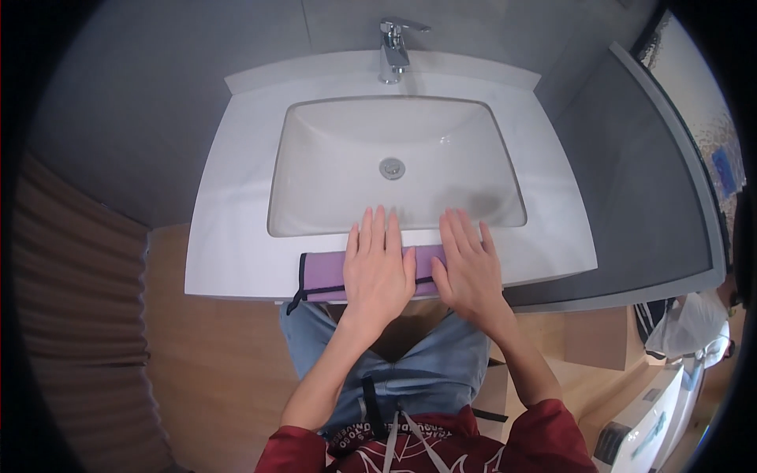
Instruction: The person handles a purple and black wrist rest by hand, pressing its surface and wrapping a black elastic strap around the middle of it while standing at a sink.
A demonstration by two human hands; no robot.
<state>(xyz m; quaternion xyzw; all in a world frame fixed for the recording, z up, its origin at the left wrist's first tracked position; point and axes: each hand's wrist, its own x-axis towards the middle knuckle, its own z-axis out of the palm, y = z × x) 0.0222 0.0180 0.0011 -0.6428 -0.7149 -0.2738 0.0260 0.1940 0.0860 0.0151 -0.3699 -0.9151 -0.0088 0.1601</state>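
A folded purple cloth (323, 270) with black edging lies along the front edge of the white washbasin counter (229, 229). A short black strap or tie hangs from its left end over the edge. My left hand (374, 272) rests flat on the middle of the cloth, fingers stretched toward the basin. Beside it, my right hand (471, 268) lies flat over the cloth's right part, fingers extended and thumb apart. The fingertips of both reach the near rim of the sink. Cloth under the palms is hidden, and neither hand grips anything.
The white rectangular sink (339, 150) has a metal drain (392, 168) and a chrome faucet (392, 51) behind it. A brown curtain (87, 315) hangs at the left. To the right are a grey framed panel (631, 181), a cardboard box (595, 337) and a white bag (684, 325).
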